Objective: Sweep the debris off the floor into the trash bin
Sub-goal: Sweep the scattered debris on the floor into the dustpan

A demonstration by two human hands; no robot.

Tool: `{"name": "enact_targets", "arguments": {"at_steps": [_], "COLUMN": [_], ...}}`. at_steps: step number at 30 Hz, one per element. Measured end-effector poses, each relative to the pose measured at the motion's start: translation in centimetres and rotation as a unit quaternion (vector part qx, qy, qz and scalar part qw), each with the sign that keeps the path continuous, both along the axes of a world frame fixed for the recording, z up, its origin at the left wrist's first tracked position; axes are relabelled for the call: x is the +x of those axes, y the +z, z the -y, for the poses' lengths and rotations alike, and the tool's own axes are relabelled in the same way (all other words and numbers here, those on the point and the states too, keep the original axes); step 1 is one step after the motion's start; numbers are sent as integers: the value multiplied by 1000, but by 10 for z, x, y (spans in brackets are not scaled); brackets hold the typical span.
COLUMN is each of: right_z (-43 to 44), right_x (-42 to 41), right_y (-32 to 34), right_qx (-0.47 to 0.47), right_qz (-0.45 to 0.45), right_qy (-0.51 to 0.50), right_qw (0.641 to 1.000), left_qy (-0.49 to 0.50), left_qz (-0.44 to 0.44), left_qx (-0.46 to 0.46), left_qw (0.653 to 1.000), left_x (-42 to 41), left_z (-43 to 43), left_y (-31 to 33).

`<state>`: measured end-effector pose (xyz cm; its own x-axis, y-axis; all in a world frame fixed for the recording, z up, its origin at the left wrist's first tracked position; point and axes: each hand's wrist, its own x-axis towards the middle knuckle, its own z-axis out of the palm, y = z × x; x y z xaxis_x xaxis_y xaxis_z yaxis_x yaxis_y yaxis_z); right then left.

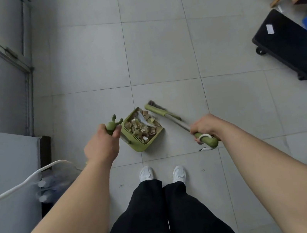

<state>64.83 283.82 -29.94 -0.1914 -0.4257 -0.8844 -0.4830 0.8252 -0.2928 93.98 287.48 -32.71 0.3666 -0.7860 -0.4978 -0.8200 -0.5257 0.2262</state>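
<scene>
Green dustpan point(142, 132) handle is being clenched by L hand point(100, 145), broom point(165, 115) grip by R hand point(204, 126). Debris point(142, 125) is lying piled in pan, w/ bristles alongside. Scraps likely light, loose, so pan should be kept level. Trash bin not in view.

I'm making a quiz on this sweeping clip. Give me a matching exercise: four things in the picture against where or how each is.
Things:
1. dustpan
2. broom
3. left hand
4. black case

States:
A. on wheels, far right of the floor
B. full of brown scraps
C. head at the pan's open edge, handle in the right hand
D. closed around the pan's upright green handle

Pairs: 1-B, 2-C, 3-D, 4-A
</scene>
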Motion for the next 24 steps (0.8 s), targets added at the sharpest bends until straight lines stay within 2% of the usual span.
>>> {"name": "enact_targets", "arguments": {"at_steps": [4, 12, 18, 24], "right_z": [-11, -2, 3, 10], "right_x": [8, -24, -46, -38], "right_y": [12, 55, 61, 45], "right_qx": [41, 30, -3, -17], "right_qz": [25, 8, 1, -32], "right_qy": [42, 95, 36, -15], "right_qw": [998, 995, 999, 999], "left_qy": [-9, -3, -2, -21], "left_qz": [-6, -22, -26, 7], "left_qx": [6, 13, 9, 0], "left_qw": [1000, 1000, 1000, 1000], "left_x": [-9, -10, -1, 18], "left_z": [3, 0, -2, -7], "left_y": [0, 2, 8, 14]}}
